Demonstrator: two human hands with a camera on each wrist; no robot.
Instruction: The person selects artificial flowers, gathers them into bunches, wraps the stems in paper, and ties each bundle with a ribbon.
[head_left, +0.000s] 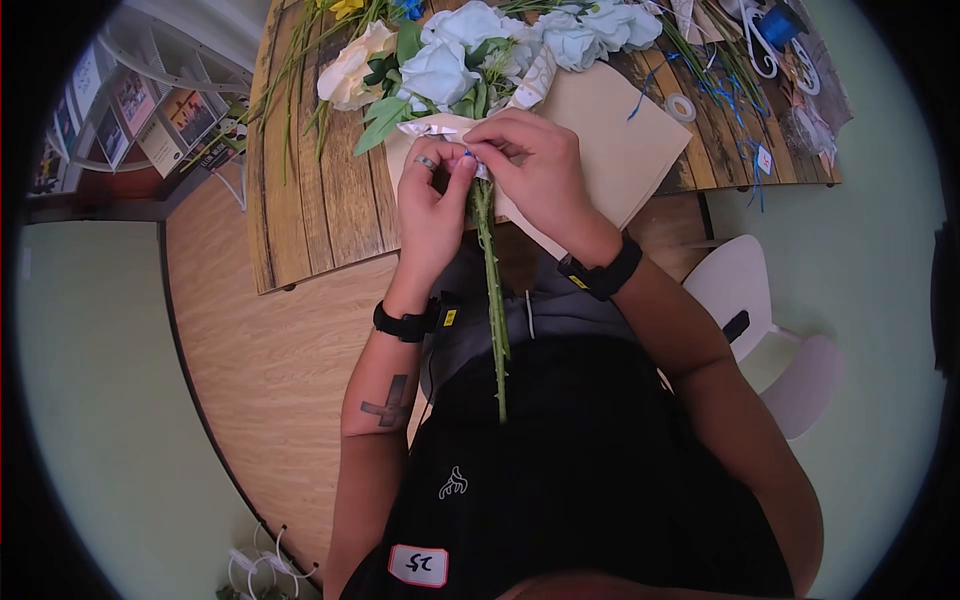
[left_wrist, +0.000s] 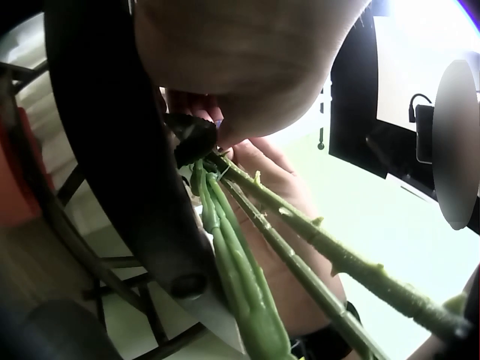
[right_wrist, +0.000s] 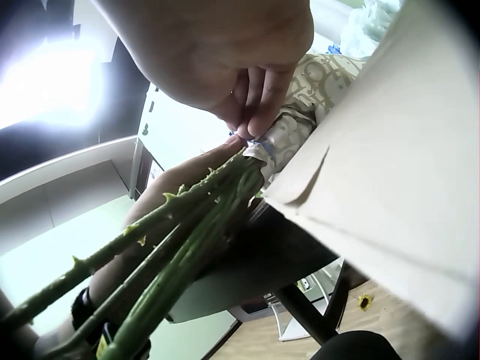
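Both hands meet at the neck of a wrapped bouquet over the table's front edge. The left hand (head_left: 436, 205) curls round the gathered stems (head_left: 490, 260) and the wrap, its thumb on a small blue tie (head_left: 468, 154). Thumb and fingertips of the right hand (head_left: 535, 165) pinch at the same spot; in the right wrist view a bit of blue (right_wrist: 255, 140) shows by the fingertips (right_wrist: 247, 129). Patterned paper (right_wrist: 289, 133) wraps the bouquet above the stems. Pale blue roses (head_left: 440, 70) and a cream rose (head_left: 355, 68) lie beyond the hands. Thorny stems (left_wrist: 322, 236) hang below.
Large beige paper sheets (head_left: 620, 130) lie right of the bouquet on the wooden table (head_left: 320, 215). A tape roll (head_left: 680, 107), blue ribbon pieces (head_left: 725, 90), a blue spool (head_left: 778, 27) and loose stems are at the right. A white chair (head_left: 735, 290) stands below.
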